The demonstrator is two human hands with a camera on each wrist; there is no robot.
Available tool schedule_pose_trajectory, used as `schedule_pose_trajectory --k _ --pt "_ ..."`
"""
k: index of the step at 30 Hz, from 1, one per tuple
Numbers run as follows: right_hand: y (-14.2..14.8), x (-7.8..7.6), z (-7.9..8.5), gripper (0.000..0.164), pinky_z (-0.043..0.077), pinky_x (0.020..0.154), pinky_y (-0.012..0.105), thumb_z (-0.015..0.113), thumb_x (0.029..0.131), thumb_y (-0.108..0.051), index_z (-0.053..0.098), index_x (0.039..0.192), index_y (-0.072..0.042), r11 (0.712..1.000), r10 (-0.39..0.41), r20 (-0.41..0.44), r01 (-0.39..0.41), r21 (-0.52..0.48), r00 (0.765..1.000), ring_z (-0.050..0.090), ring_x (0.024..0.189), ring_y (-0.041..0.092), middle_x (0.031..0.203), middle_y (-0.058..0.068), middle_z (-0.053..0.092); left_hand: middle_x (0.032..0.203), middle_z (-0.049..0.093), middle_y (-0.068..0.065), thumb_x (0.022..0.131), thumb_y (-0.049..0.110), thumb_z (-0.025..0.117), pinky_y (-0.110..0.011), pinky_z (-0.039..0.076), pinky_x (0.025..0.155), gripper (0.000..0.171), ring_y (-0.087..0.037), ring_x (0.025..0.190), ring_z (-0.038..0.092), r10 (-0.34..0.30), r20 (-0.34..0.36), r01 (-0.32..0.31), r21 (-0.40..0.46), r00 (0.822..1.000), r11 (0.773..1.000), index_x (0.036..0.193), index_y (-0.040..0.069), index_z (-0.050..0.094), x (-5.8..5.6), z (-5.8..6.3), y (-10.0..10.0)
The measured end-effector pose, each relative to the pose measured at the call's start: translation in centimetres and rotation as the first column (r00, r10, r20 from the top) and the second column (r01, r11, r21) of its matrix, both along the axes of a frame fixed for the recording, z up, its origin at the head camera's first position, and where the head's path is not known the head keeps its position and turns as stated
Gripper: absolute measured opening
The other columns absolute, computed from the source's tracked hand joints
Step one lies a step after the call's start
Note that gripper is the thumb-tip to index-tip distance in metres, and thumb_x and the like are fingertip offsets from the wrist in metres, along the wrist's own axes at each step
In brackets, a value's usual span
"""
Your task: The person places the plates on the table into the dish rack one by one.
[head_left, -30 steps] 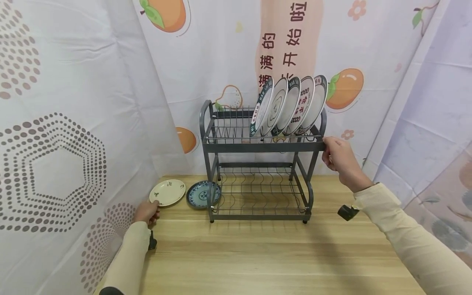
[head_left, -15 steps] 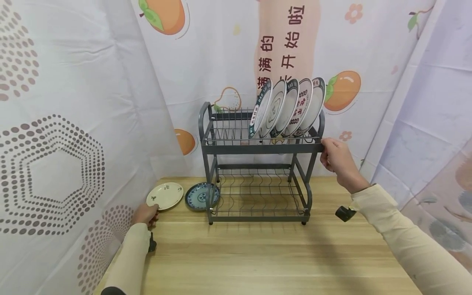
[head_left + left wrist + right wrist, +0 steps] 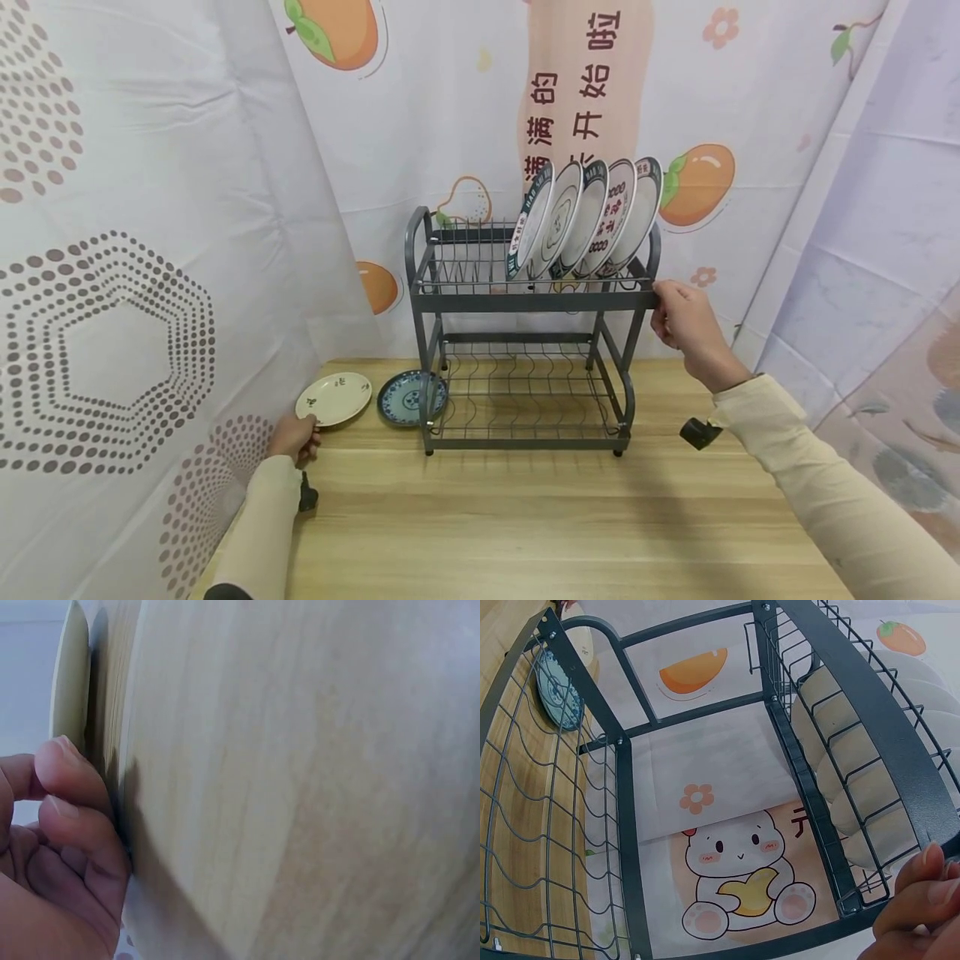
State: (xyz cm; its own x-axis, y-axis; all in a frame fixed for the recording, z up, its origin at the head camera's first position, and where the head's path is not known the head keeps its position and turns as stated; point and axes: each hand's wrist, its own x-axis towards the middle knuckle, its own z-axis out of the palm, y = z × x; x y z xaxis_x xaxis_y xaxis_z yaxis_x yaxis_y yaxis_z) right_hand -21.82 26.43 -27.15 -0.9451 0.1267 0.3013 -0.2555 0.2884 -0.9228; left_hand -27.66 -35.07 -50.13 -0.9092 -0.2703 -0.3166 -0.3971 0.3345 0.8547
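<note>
My left hand (image 3: 295, 437) pinches the near-left rim of a small cream plate (image 3: 335, 398) with a leaf pattern, at the table's back left. In the left wrist view, the plate (image 3: 71, 671) shows edge-on beyond the fingertips, close to the wood. A blue patterned plate (image 3: 405, 398) lies to its right, partly behind the leg of a dark grey two-tier dish rack (image 3: 532, 301). My right hand (image 3: 688, 327) grips the front right corner of the rack's upper tier. Several white plates (image 3: 592, 221) with printed rims stand on edge in that tier's right half.
The rack's lower wire tier (image 3: 528, 392) stands low over the wooden table (image 3: 480, 517). Printed curtains (image 3: 420, 108) hang close behind the rack and along both sides, the left one right beside the left hand.
My left hand and the cream plate have shifted slightly left and nearer to me. The right hand keeps its grip on the rack; the whole view has tilted a little.
</note>
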Motion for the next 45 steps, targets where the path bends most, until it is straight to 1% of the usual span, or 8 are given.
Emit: schedule_pose_trajectory --k 2,9,16,21,28,33,37,45 --pt "-0.1 -0.1 0.0 0.045 0.031 0.038 0.023 0.04 0.109 -0.029 0.043 0.071 -0.004 1.0 0.001 -0.004 -0.001 -0.002 1.0 0.041 0.045 0.008 0.055 -0.004 0.049 0.064 0.061 -0.001 0.103 0.018 0.039 -0.025 0.046 0.046 0.028 -0.01 0.048 0.055 -0.003 -0.013 0.003 0.019 1.0 1.0 0.095 -0.004 0.055 0.0 -0.1 -0.2" --pt "-0.1 -0.1 0.0 0.044 0.031 0.038 0.022 0.04 0.108 -0.027 0.043 0.071 -0.005 1.0 0.004 -0.01 -0.004 -0.01 1.0 0.041 0.045 0.008 0.055 -0.003 0.05 0.062 0.063 0.003 0.101 0.016 0.039 -0.021 0.043 0.045 0.032 -0.006 0.048 0.054 0.035 -0.054 -0.031 0.068 0.998 0.997 0.09 -0.004 0.061 0.2 -0.5 -0.7" --pt "0.1 -0.2 -0.1 0.044 0.03 0.037 0.023 0.04 0.108 -0.027 0.043 0.071 -0.005 1.0 0.003 -0.008 -0.003 -0.012 1.0 0.04 0.044 0.008 0.054 -0.003 0.05 0.065 0.064 0.002 0.102 0.016 0.037 -0.021 0.042 0.044 0.033 -0.004 0.049 0.053 0.012 -0.1 -0.002 0.105 0.995 0.994 0.097 -0.007 0.06 0.7 -0.2 -0.6" --pt "0.2 -0.1 -0.1 0.045 0.031 0.036 0.023 0.04 0.109 -0.028 0.043 0.071 -0.004 1.0 0.001 -0.003 -0.001 -0.02 1.0 0.041 0.044 0.008 0.055 -0.003 0.05 0.067 0.062 0.003 0.102 0.017 0.036 -0.022 0.042 0.045 0.034 -0.004 0.051 0.052 0.014 -0.13 -0.002 0.089 0.991 0.996 0.102 -0.009 0.058 0.7 0.2 -0.5" --pt "0.2 0.0 0.1 0.044 0.031 0.037 0.023 0.039 0.108 -0.028 0.044 0.072 -0.004 1.0 0.002 -0.003 -0.002 -0.019 1.0 0.042 0.045 0.008 0.055 -0.002 0.05 0.068 0.06 0.004 0.102 0.016 0.039 -0.023 0.042 0.047 0.031 -0.005 0.053 0.051 0.023 -0.177 -0.01 0.075 0.984 0.997 0.1 -0.007 0.06 1.2 1.1 -0.1" --pt "0.1 0.1 0.2 0.043 0.031 0.037 0.022 0.039 0.108 -0.026 0.043 0.072 -0.003 1.0 0.002 -0.009 -0.002 -0.015 1.0 0.041 0.044 0.008 0.054 -0.003 0.05 0.07 0.06 0.004 0.104 0.016 0.039 -0.023 0.044 0.049 0.033 -0.005 0.054 0.051 -0.008 -0.189 0.019 0.056 0.982 0.998 0.105 -0.01 0.06 1.9 1.9 0.0" --pt "-0.1 0.1 0.3 0.042 0.031 0.037 0.022 0.039 0.108 -0.026 0.043 0.072 -0.004 1.0 0.005 -0.011 -0.005 -0.012 1.0 0.041 0.044 0.007 0.054 -0.003 0.05 0.069 0.059 0.004 0.105 0.017 0.04 -0.022 0.044 0.049 0.035 -0.005 0.054 0.052 -0.038 -0.214 0.045 0.028 0.976 0.999 0.103 -0.011 0.061 2.5 2.3 -0.2" --pt "-0.2 0.1 0.2 0.041 0.03 0.036 0.023 0.04 0.106 -0.022 0.041 0.071 -0.003 0.998 0.022 -0.025 -0.023 -0.05 0.999 0.04 0.042 0.008 0.052 -0.001 0.05 0.072 0.058 0.003 0.108 0.019 0.038 -0.025 0.05 0.052 0.033 -0.004 0.054 0.051 -0.069 -0.267 0.076 0.013 0.961 0.997 0.1 -0.005 0.059 3.4 3.3 -0.4"
